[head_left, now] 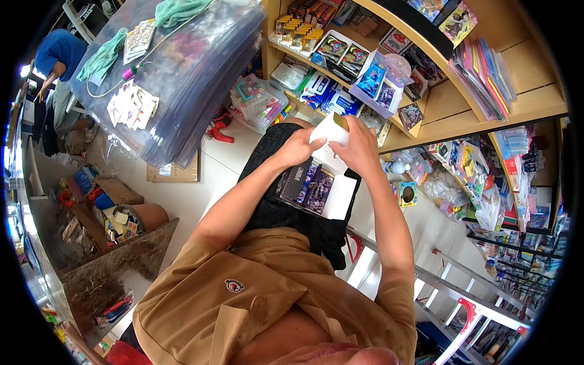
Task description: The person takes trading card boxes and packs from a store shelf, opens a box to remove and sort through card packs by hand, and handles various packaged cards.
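Note:
On my lap lies an open white cardboard box (pixel 340 198) with dark, shiny packs (pixel 318 190) in it. A dark patterned box or pack (pixel 294 182) sits at its left side. At the far end of the box, a white cardboard flap (pixel 331 131) stands up between my hands. My left hand (pixel 298 147) grips its left edge with the thumb on the near face. My right hand (pixel 361 145) is closed on the right edge, its thumb also on the cardboard. Whether the flap is joined to the box cannot be made out.
Ahead, a wooden shelf (pixel 420 137) holds card boxes and an open lilac box (pixel 380 85). Plastic-covered stacks (pixel 201 73) bear loose cards (pixel 134 106). An aluminium ladder (pixel 450 292) stands at the right. A person in blue (pixel 59 55) bends over at far left.

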A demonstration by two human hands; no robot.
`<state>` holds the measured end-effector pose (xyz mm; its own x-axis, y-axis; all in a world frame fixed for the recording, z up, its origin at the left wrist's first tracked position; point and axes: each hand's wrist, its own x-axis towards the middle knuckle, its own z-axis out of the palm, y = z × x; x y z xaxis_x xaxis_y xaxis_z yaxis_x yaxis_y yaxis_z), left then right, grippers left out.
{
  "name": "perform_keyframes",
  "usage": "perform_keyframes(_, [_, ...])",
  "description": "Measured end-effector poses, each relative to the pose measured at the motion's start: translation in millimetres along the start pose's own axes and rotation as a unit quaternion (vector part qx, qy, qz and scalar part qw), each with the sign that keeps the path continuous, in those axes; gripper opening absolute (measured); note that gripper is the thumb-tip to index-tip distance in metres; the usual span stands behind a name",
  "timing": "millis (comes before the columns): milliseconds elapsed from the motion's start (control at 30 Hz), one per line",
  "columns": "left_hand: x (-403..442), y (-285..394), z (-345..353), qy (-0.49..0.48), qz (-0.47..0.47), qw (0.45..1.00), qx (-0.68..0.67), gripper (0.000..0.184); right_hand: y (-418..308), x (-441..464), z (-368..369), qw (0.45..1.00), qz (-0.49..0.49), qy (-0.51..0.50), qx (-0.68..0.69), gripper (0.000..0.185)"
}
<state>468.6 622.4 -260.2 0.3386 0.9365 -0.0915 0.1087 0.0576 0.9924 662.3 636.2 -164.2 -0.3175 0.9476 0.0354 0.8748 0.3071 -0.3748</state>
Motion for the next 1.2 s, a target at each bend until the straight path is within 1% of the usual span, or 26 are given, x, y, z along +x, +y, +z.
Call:
perform_keyframes(100, [0, 5, 1, 0.014, 0.009, 1.0, 0.01, 0.038, 4, 1, 4, 1.0, -0.013, 0.019, -0.001, 0.054])
perform_keyframes(233, [1, -6, 1, 0.011, 0.004, 1.0, 0.002, 0.038, 0, 1, 2, 1.0, -0.005, 0.016, -0.012, 0.048])
perform_keyframes(300, [4, -13, 1, 0.007, 0.01, 0.999, -0.033, 0.038, -2, 2, 3, 0.998, -0.026, 0.035, -0.051, 0.044])
perform_keyframes(433, [5, -17, 1, 0.013, -0.002, 1.0, 0.002, 0.038, 0, -1, 6, 0.996, -0.02, 0.044, -0.07, 0.043])
perform_keyframes(500, [6, -13, 0, 0.001, -0.006, 1.0, -0.015, 0.035, 1, -1, 9, 0.991, -0.048, 0.09, -0.082, 0.044])
perform_keyframes(533, [6, -13, 0, 0.0, -0.006, 1.0, -0.014, 0.035, 3, -1, 6, 0.991, -0.047, 0.091, -0.082, 0.044])
perform_keyframes(600, [6, -17, 1, -0.001, -0.024, 0.998, -0.049, 0.035, 8, -3, 1, 0.996, -0.022, 0.08, -0.021, 0.048])
perform_keyframes(633, [6, -19, 2, -0.002, -0.024, 0.998, -0.049, 0.035, 7, -4, 1, 0.996, -0.022, 0.08, -0.021, 0.048])
perform_keyframes(700, [5, -16, 5, 0.025, -0.012, 0.999, -0.038, 0.036, 2, -5, 2, 0.996, -0.008, 0.067, -0.066, 0.051])
perform_keyframes(733, [4, -15, 6, 0.022, -0.012, 0.999, -0.037, 0.036, -1, -6, 2, 0.996, 0.012, 0.052, -0.071, 0.052])
perform_keyframes(833, [-1, -5, 2, 0.043, -0.007, 0.999, -0.012, 0.036, -5, -6, 6, 0.994, 0.017, 0.056, -0.087, 0.051])
perform_keyframes(967, [0, 2, 0, 0.045, -0.027, 0.998, 0.028, 0.037, 6, -8, 11, 0.994, 0.002, 0.088, -0.06, 0.051])
perform_keyframes(1033, [0, 1, 1, 0.039, -0.037, 0.998, 0.04, 0.037, 10, -8, 8, 0.999, 0.024, 0.044, -0.022, 0.051])
perform_keyframes(1100, [2, -5, 4, 0.048, -0.005, 0.999, 0.009, 0.034, 9, -9, 6, 0.998, 0.03, 0.042, -0.033, 0.052])
perform_keyframes(1133, [3, -8, 5, 0.047, -0.005, 0.999, 0.009, 0.034, 6, -10, 7, 0.998, 0.035, 0.037, -0.043, 0.054])
perform_keyframes(1167, [3, -8, 6, 0.043, 0.016, 0.999, -0.008, 0.035, 5, -12, 10, 0.998, 0.036, 0.037, -0.043, 0.054])
perform_keyframes(1200, [3, -8, 7, 0.039, 0.037, 0.998, -0.026, 0.039, 4, -14, 13, 0.996, 0.032, 0.072, -0.046, 0.058])
